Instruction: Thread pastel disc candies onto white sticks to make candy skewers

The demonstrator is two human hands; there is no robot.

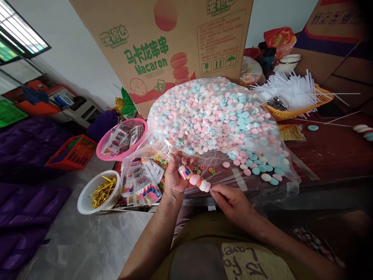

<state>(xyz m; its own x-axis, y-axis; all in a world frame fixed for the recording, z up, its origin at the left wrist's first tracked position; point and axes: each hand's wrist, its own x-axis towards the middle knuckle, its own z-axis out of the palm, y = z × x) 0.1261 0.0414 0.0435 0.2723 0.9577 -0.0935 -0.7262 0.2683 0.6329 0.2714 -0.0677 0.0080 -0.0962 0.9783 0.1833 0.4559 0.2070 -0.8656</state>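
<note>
My left hand (176, 175) is closed on a small printed plastic wrapper (184, 171) at the upper end of a candy skewer (201, 182). Pink, white and orange-red pieces are threaded on that skewer. My right hand (230, 200) pinches its lower end between thumb and forefinger. Just beyond my hands lies a big clear bag (204, 112) full of pink, white and blue candy discs, with loose discs (256, 165) at its mouth. Left of my left hand, printed wrappers (142, 181) are fanned out, and small coloured rings (211, 170) lie on the table near the skewer.
A pink basket (99, 149) holds more wrappers; a white bowl (84, 198) holds gold ties. Behind the bag stands a large Macaron carton (163, 50). At right, an orange basket (303, 111) carries white sticks, with a pack of yellowish sticks (291, 132) beside it.
</note>
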